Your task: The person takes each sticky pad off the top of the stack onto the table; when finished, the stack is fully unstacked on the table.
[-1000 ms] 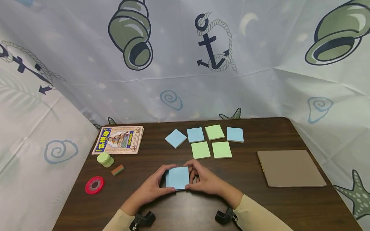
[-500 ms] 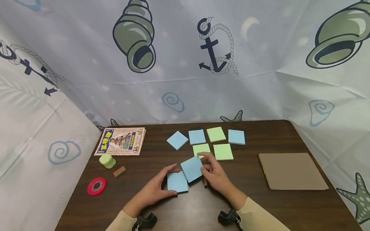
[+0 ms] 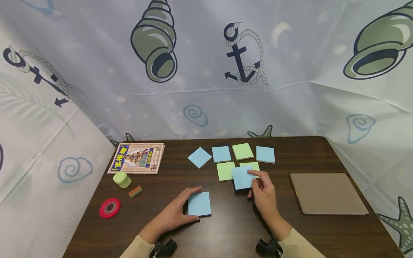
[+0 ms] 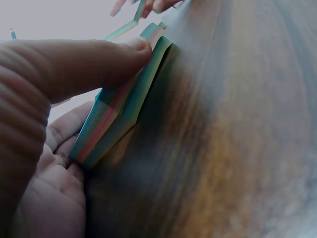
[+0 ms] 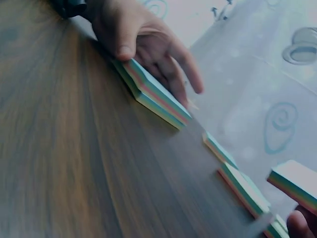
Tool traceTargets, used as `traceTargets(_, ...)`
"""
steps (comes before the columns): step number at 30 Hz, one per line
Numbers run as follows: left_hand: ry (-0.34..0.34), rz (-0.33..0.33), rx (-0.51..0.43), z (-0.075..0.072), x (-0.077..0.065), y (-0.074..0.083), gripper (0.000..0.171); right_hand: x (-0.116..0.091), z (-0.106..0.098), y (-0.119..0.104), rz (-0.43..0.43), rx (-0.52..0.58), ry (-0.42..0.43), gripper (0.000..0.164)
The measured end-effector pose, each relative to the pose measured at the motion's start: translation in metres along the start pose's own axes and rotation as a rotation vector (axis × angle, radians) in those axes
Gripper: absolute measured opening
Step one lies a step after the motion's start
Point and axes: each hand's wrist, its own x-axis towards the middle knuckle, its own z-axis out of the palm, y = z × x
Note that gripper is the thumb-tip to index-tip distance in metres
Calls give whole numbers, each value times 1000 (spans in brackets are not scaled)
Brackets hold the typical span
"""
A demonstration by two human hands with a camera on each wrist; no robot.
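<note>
My left hand [image 3: 174,212] grips a stack of square sticky note pads [image 3: 199,203], blue on top, with thumb and fingers at its sides. In the left wrist view the stack's edge [image 4: 111,121] shows layered teal, pink and pale colours, with the thumb along it. To the right, my right hand [image 3: 265,195] pinches a single blue sticky note pad [image 3: 242,177] by its right side. That pad overlaps a green pad [image 3: 251,165] in the head view. Beside it lies another green pad [image 3: 225,171]. In the right wrist view, the pinched pad [image 5: 296,181] is at the right edge.
Behind lie a tilted blue pad [image 3: 199,157], a straight blue pad [image 3: 221,154], a green pad [image 3: 242,151] and a right-hand blue pad [image 3: 265,154]. Left are booklets [image 3: 137,158], a green round container [image 3: 122,179], an eraser-like block [image 3: 135,191] and red ring [image 3: 109,208]. A brown board [image 3: 329,193] lies right.
My right hand has lifted a blue sticky note pad off the stack and carried it right and away from me to the green pads. My left hand stays on the stack.
</note>
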Motion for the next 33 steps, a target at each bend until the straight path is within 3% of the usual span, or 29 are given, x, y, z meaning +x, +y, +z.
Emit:
traceTargets(3, -2, -2, -11, -1, 0, 1, 95, 0, -13, 1, -7, -38, 86, 33)
traceTargets(11, -9, 0, -3, 1, 1, -1, 87, 4, -42, 4, -57, -264, 277, 33)
traceTargets(21, -6, 10, -17, -1, 1, -4, 86, 13, -43, 7, -3, -338, 365, 39)
traceTargets(27, -4, 2, 0, 0, 0, -5, 86, 16, -47, 9, 32, -417, 336, 47)
traceTargets(33, 2, 5, -3, 0, 1, -3, 84, 16, -46, 10, -33, -589, 219, 55)
